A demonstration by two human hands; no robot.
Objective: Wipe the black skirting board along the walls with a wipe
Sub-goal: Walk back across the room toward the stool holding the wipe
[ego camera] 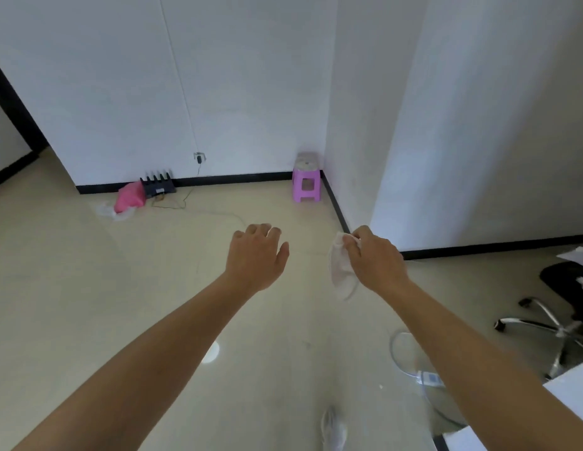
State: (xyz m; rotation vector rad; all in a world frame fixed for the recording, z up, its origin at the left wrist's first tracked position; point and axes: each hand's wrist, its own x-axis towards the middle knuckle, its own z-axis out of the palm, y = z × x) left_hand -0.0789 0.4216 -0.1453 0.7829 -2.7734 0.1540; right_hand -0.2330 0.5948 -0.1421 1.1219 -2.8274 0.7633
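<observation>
A black skirting board (238,179) runs along the foot of the white far wall, turns at the corner and comes toward me along a side wall (335,205), then continues right under another wall (495,245). My right hand (376,258) is held out in mid-air, pinching a crumpled white wipe (340,271) that hangs down from the fingers. My left hand (257,255) is stretched out beside it, palm down, fingers apart and holding nothing. Both hands are well above the floor and apart from the skirting.
A purple plastic stool (305,185) stands in the corner. A black router (157,187) with cables and a pink bag (130,198) lie against the far skirting. An office chair base (557,327) is at the right, a white cable (404,359) near it.
</observation>
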